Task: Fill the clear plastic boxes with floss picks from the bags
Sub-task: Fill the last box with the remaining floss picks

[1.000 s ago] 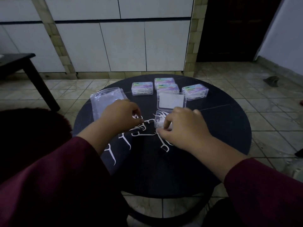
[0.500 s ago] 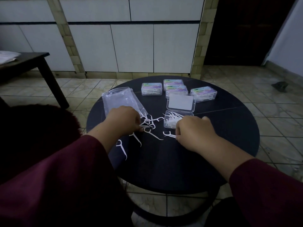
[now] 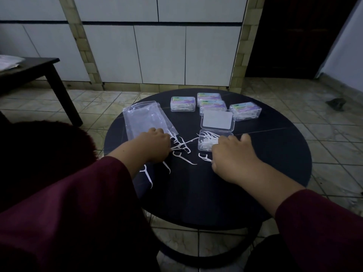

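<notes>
Here, a round black table (image 3: 225,193) carries everything for the job. The left hand (image 3: 153,148) rests knuckles-up on a loose scatter of white plastic floss picks (image 3: 181,147) near the table's middle, fingers curled down into the pile; whether they pinch any pick is hidden under the hand, so I cannot tell its grip. The right hand (image 3: 231,156) lies just right of the scatter, its fingers bent over the near right corner of an open clear plastic box (image 3: 208,142) that is partly filled with picks. One single floss pick (image 3: 204,157) sits on the table right at that hand's fingertips, touching or nearly so; if anything is held beneath the palm, it does not show.

The box's clear hinged lid (image 3: 217,119) lies flat just beyond it, showing a pale label panel. Behind that stand four closed clear boxes with coloured labels (image 3: 210,103), all holding picks, grouped at the table's far edge. To the left, flat clear plastic bags (image 3: 145,118) lie in a loose stack, their near end reaching the left hand. More stray picks trail toward the person, beside the left wrist. Dark red sleeves (image 3: 78,213) cover both forearms.
</notes>
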